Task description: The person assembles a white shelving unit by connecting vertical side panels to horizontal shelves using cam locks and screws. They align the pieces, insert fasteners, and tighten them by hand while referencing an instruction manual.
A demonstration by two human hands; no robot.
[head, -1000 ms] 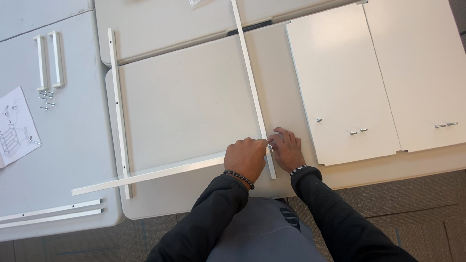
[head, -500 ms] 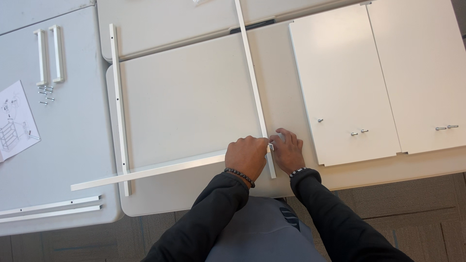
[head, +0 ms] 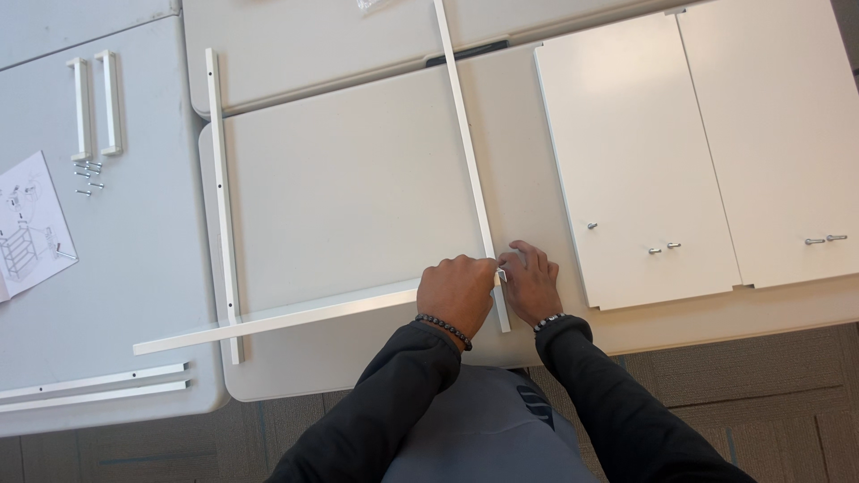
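— Head view: what did the hands do?
— I saw the left hand [head: 458, 291] curled knuckles-up, closed over the near end of the horizontal white rail [head: 277, 319] where it met the long upright rail [head: 467, 156] on the table [head: 358, 179].
— And the right hand [head: 531, 279]?
— Just beside, fingers pinching that joint, palm down.

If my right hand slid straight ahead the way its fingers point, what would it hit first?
The right hand points up and slightly left, so its fingertips would probably meet the long white rail almost at once; they already seem to touch it.
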